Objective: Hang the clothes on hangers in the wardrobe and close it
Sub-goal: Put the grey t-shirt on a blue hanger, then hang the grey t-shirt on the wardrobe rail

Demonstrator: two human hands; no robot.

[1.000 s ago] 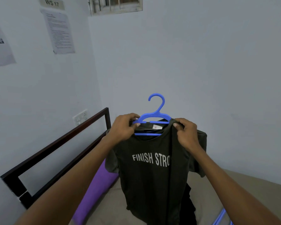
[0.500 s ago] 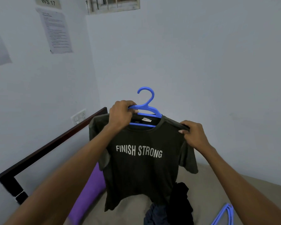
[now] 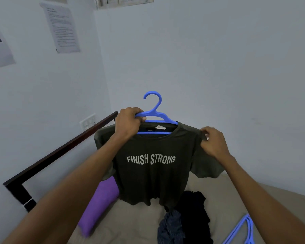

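Observation:
A dark olive T-shirt [image 3: 153, 176] printed FINISH STRONG hangs on a blue plastic hanger [image 3: 156, 110] held up in front of me over the bed. My left hand [image 3: 128, 123] grips the hanger's left arm together with the shirt's left shoulder. My right hand [image 3: 214, 141] pinches the fabric at the shirt's right shoulder, where the hanger's right end is hidden inside the shirt. The hook points up and is free. No wardrobe is in view.
A bed [image 3: 139, 224] with a beige sheet lies below, with a purple pillow [image 3: 99, 206], a heap of dark clothes [image 3: 185, 221] and spare blue hangers [image 3: 241, 231] on it. A dark headboard frame [image 3: 56, 152] runs along the left wall; grey walls stand close ahead.
The shirt has spread out over the hanger. My right hand slid from the collar out to the right shoulder; my left hand moved up onto the hanger's left arm.

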